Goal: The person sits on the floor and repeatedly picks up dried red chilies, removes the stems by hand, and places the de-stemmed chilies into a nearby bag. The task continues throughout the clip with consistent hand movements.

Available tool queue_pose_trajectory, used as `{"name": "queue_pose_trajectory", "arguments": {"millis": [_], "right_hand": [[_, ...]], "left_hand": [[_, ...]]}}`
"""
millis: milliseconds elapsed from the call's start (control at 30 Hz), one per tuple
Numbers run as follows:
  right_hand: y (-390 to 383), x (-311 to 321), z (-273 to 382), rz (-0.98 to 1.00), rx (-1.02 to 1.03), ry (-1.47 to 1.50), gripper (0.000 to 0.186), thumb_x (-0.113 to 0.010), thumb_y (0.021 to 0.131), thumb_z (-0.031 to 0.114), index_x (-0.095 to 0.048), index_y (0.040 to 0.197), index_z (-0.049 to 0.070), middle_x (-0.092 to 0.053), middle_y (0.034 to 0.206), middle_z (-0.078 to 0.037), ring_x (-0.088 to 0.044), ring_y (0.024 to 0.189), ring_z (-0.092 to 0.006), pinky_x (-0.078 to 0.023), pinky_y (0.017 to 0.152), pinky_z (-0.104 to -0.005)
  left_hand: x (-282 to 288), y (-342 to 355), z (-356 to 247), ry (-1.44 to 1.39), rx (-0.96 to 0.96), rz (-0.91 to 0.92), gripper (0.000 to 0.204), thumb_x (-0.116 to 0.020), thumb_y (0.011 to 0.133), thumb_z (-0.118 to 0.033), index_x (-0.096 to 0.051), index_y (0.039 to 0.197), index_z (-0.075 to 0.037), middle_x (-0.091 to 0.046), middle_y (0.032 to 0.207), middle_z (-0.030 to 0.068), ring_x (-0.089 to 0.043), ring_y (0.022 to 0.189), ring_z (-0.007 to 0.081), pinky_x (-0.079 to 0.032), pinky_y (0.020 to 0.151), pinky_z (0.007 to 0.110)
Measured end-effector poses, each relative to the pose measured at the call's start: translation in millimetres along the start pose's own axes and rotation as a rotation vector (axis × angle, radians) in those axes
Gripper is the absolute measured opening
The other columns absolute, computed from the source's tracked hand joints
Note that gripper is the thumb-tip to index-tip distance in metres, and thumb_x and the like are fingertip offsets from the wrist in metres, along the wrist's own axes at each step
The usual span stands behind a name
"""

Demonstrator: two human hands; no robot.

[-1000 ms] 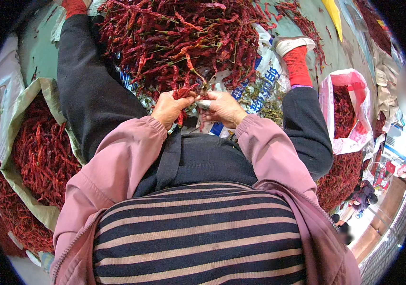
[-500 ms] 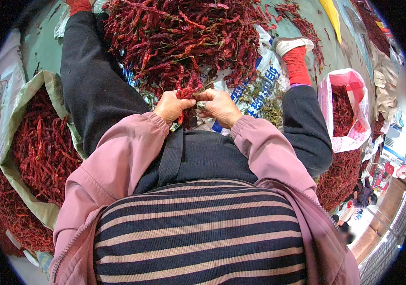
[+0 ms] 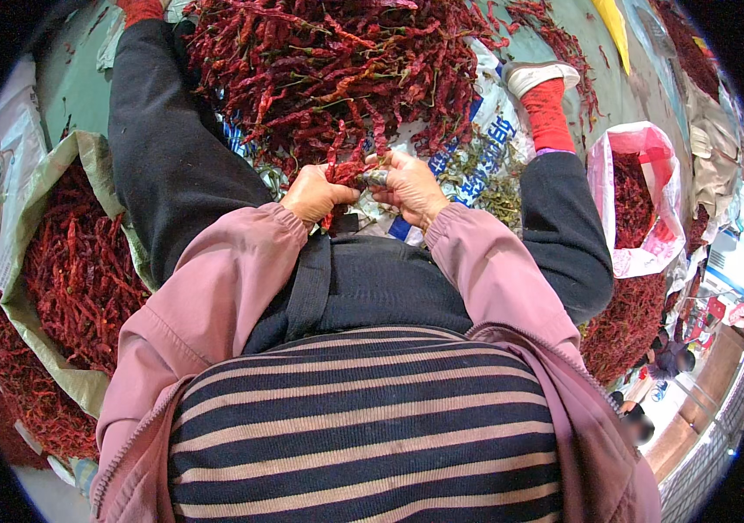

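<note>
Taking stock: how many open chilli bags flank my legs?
2: a green-rimmed bag left of your legs, a white-rimmed bag right of them. More may be hidden.

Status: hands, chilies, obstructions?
Left hand gripping dried red chilies. Right hand close beside, grip unclear. Chili pile just beyond; nothing visibly blocking either hand.

The way over the top of the chilli heap (image 3: 337,70) is open from its near edge, where the left hand (image 3: 313,195) and right hand (image 3: 414,187) sit close together. Right of the heap, a low plastic sheet (image 3: 496,96) littered with stems gives passage as far as the right leg (image 3: 555,209) and shoe (image 3: 527,80); beyond these stands the pink-and-white bag (image 3: 600,187). Left of the heap, the left leg (image 3: 180,148) blocks the path to the open sack (image 3: 80,379).
</note>
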State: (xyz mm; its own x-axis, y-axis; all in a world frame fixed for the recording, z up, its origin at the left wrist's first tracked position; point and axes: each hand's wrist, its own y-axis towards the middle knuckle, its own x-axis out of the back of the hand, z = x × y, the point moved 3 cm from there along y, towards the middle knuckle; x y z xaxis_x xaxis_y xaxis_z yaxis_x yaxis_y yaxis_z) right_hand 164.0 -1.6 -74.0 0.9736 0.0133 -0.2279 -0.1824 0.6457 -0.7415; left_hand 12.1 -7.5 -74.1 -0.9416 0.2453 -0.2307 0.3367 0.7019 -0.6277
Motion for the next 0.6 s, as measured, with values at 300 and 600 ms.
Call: {"name": "queue_pose_trajectory", "arguments": {"millis": [300, 600], "right_hand": [[2.2, -6.0, 9.2, 0.019, 0.388, -0.534, 0.027, -0.057, 0.066, -0.002, -0.050, 0.091, 0.004, -0.057, 0.084, -0.007, -0.056, 0.070, -0.0149, -0.045, 0.056, -0.0258], [5.0, 23.2, 8.2, -0.298, 0.471, -1.100, 0.028, -0.060, 0.059, 0.008, -0.051, 0.085, 0.003, -0.058, 0.076, -0.021, -0.058, 0.073, -0.0351, -0.045, 0.065, -0.0400]], "left_hand": [[-0.8, 0.9, -2.3, 0.243, 0.125, 0.048, 0.013, -0.064, 0.066, -0.003, -0.063, 0.078, 0.000, -0.058, 0.067, 0.0014, -0.050, 0.059, 0.0102, -0.039, 0.056, 0.025], [-7.2, -9.9, -15.7, -0.117, 0.015, -0.028, 0.023, -0.067, 0.065, -0.004, -0.060, 0.087, 0.000, -0.059, 0.073, 0.0018, -0.051, 0.059, 0.0093, -0.040, 0.054, 0.023]]}}
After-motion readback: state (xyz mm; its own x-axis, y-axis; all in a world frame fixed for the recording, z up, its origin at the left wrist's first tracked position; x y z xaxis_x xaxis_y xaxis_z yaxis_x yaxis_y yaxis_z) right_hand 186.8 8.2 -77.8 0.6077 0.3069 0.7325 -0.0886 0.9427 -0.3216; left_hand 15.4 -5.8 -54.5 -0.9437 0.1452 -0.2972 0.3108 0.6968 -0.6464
